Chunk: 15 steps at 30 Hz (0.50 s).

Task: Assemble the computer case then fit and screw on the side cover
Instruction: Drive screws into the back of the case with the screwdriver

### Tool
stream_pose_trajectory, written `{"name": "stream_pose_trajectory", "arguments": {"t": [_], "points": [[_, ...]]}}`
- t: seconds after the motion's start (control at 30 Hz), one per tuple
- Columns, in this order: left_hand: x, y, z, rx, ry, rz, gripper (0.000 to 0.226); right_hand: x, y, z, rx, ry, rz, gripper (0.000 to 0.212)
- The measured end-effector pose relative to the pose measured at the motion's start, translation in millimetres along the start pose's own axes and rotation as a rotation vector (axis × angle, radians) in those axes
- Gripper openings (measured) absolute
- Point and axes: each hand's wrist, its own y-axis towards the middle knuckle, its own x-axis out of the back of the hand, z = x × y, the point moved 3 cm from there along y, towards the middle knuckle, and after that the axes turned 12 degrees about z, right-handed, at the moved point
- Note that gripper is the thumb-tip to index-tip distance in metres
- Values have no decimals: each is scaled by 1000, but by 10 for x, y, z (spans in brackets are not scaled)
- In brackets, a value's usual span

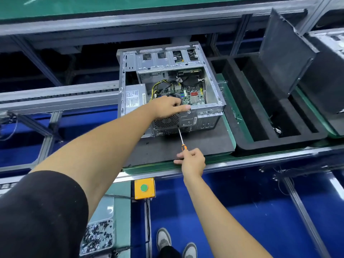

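Observation:
An open computer case (pixel 214 84) lies on its side on a dark mat (pixel 204 140), its motherboard and cables exposed. My left hand (pixel 167 107) rests on the case's near rear edge, index finger stretched out to the right along the rim, the other fingers curled over the edge above the fan grille. My right hand (pixel 191 161) grips the orange-and-black handle of a screwdriver (pixel 181 136); its shaft points up at the rear panel just right of the fan grille. A dark side cover (pixel 284 56) leans upright at the right.
A black foam tray (pixel 247 112) with long slots sits right of the case on the green conveyor pallet (pixel 229 108). A yellow box with a green button (pixel 144 188) hangs under the line's front rail. A bin of screws (pixel 97 237) is at lower left.

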Motion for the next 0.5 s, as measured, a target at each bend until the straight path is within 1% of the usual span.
{"name": "stream_pose_trajectory", "arguments": {"t": [0.07,0.1,0.13,0.17,0.2,0.23,0.3,0.37,0.43,0.47,0.5], "points": [[-6,6,5,3,-14,-4,65,-34,39,-23,-219,375,188,11],[-11,6,6,4,-24,-6,64,-47,36,-25,-290,491,265,12],[-12,5,6,6,-34,-6,64,-59,45,-42,-311,520,302,14],[-13,4,6,7,-43,-4,64,-64,47,-48,-301,485,306,14],[-12,2,6,8,-50,-3,65,-51,52,-50,-256,391,272,11],[-7,2,7,9,-58,-2,65,-30,56,-55,-178,274,203,10],[-8,5,8,10,-73,5,65,12,39,-42,7,63,25,18],[-11,11,10,13,-75,12,66,10,5,6,171,-161,-86,21],[-6,17,12,15,-70,10,67,3,6,33,277,-400,-204,26],[-4,19,17,17,-70,10,67,-8,21,39,291,-436,-207,27],[-7,20,23,18,-71,14,67,-11,58,13,256,-370,-142,27]]}}
